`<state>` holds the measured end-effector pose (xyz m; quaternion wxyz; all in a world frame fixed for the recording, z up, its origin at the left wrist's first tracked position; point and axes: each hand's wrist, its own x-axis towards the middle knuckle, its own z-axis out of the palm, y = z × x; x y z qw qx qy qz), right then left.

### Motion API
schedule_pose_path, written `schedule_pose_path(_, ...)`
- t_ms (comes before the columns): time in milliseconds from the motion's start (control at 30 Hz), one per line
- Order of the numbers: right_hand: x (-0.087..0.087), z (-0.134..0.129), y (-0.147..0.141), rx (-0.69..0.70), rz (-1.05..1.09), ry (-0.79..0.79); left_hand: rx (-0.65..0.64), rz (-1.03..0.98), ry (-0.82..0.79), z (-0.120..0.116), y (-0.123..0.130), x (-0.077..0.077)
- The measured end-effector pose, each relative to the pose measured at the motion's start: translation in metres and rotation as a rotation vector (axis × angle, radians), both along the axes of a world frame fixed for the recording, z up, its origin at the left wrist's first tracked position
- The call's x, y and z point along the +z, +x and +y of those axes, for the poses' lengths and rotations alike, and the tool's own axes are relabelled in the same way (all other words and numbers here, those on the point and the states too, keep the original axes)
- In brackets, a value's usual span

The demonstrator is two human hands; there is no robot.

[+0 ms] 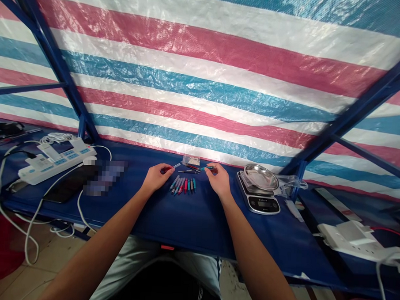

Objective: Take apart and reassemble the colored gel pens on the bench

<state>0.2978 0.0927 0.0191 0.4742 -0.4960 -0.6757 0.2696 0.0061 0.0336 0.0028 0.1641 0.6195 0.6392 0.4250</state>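
Here come both arms, bare from the bottom of the view: the left forearm [98,245] and right forearm [254,243] angle inward, wrists slightly bent. The left hand [155,177] is palm down, fingertips [167,169] pinched together, and the right hand [218,179] mirrors it, fingers [213,167] curled inward. They're close now, just apart, not touching!

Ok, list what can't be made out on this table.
From the head view:
The left hand hides most of the red-tipped pen.
The right hand hides most of the teal pen.
The pixelated patch blurs whatever lies there.
The row of pens is too small for any markings to be read.
The scale display is too small to read.
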Motion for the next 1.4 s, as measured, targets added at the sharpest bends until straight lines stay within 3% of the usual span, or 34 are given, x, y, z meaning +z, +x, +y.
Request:
schedule_pose_path(300, 0.003, 0.000, 0.012, -0.048, -0.053, 0.012, -0.005, 0.077, -0.006, 0.000, 0.000, -0.001)
schedule_pose_path(500, -0.002, 0.002, 0.016, -0.041, -0.229, -0.035, -0.105, 0.135, -0.054, -0.004, 0.003, 0.003)
schedule_pose_path(733, 0.001, -0.006, 0.018, 0.194, -0.479, -0.125, -0.230, 0.322, -0.116, -0.007, 0.005, 0.007)
schedule_pose_path(867, 0.000, -0.010, 0.013, 0.287, -0.449, -0.091, -0.240, 0.378, -0.099, -0.006, 0.005, 0.005)
schedule_pose_path(1200, -0.011, 0.000, -0.001, 0.300, -0.425, 0.079, -0.312, 0.316, 0.123, -0.003, 0.008, -0.002)
schedule_pose_path(1400, -0.015, 0.006, -0.014, 0.132, -0.500, 0.042, -0.296, 0.315, 0.125, -0.001, 0.010, -0.006)
